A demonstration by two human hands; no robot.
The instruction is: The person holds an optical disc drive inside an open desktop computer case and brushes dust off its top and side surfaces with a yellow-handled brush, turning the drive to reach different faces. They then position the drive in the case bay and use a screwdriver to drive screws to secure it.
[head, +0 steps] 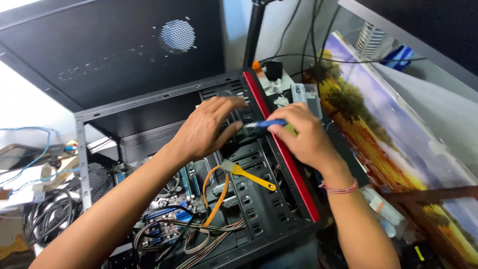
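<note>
Near the centre of the frame, the right hand [303, 137] is closing its fingers around a screwdriver with a blue handle [269, 123], which is pointing left toward the left hand [206, 130]. The handle is showing between the thumb and forefinger, and its tip is disappearing behind the left hand's fingers, so the tip itself cannot be made out. The left hand is lying palm down with fingers spread and slightly curled, pressing on the drive bays [249, 169] of an open computer case [149, 102]; whether it is pinching anything cannot be told.

The case is lying on its side, made of black painted sheet metal with a glossy red strip [289, 164] running along its edge from upper centre to lower right. The bays are stamped metal with rows of rounded slots. Just below the hands, a small brush with a yellow handle [249, 174] is resting on the bays, untouched. An orange flat cable [219, 197] is curving down beside it, and a bundle of thin wires [199, 239] is lying at the bottom centre. A red thread bracelet [339, 189] is circling the right wrist. In the upper left, a dark side panel with a round perforated vent [177, 36] is leaning. On the right, a painted landscape canvas [398, 134] is lying flat.
</note>
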